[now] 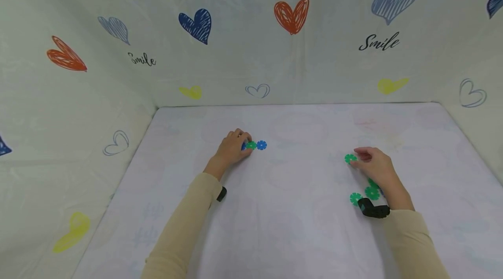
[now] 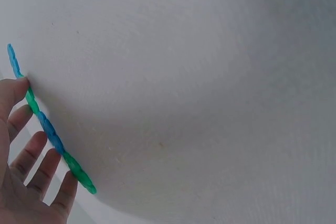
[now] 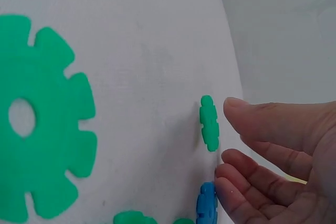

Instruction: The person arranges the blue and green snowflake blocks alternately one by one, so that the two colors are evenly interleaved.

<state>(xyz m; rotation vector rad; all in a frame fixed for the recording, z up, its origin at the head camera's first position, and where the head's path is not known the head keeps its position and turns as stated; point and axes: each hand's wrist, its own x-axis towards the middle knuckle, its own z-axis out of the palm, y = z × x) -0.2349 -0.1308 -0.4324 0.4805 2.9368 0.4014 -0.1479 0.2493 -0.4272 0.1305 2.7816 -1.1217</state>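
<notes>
Pinching a straight row of blue and green notched plastic discs (image 1: 251,145) with the left hand (image 1: 229,147); grasping nothing with the right hand (image 1: 375,165).
Gripping the row between thumb and fingers, in alternating colours, with four discs seen edge-on in the left wrist view; cannot tell whether touching or just above the white tabletop (image 1: 291,218). Well to the right of the row, holding loosely bent, released fingers just beside a single green notched plastic disc (image 1: 349,159), with a gap before the thumb in the right wrist view. Also right of the row but nearer the person, showing loose green discs (image 1: 372,192) and one partly hidden blue disc (image 3: 207,203). Beyond the row, showing a pale cloth backdrop (image 1: 235,60) printed with hearts. Wearing beige long sleeves (image 1: 182,226).
</notes>
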